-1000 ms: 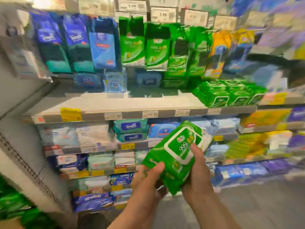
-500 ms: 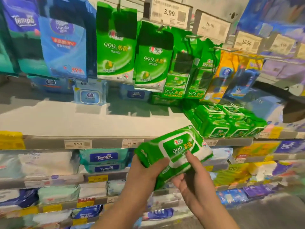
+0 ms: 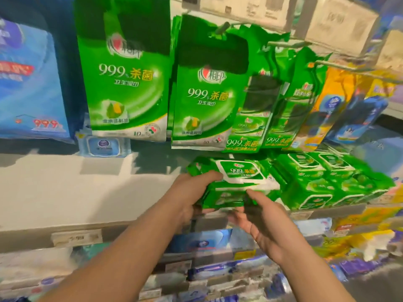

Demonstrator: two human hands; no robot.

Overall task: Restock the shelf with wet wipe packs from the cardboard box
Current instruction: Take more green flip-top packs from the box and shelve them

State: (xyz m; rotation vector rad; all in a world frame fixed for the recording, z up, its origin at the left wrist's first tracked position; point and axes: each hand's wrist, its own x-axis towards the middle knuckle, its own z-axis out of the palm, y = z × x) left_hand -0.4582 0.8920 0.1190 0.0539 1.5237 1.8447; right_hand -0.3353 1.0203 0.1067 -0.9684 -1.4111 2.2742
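Note:
A green wet wipe pack [image 3: 237, 177] with a white lid label lies over the front of the white shelf [image 3: 76, 192], just left of a stack of the same green packs [image 3: 327, 184]. My left hand [image 3: 192, 197] grips its left end, thumb on top and fingers curled underneath. My right hand [image 3: 263, 223] is palm up below its front edge, fingers straight, fingertips touching the pack. The cardboard box is out of view.
Green wipe pouches [image 3: 124, 83] hang on pegs above the shelf, with blue pouches [image 3: 28, 83] at left and yellow ones [image 3: 331, 105] at right. A pale blue pack [image 3: 102, 146] stands at the shelf's back. Lower shelves hold tissue packs [image 3: 202, 243]. Price tags [image 3: 76, 237] line the edge.
Both hands have lifted the green pack up and forward from chest height onto the shelf beside the green stack. My right hand has loosened from the pack and opened.

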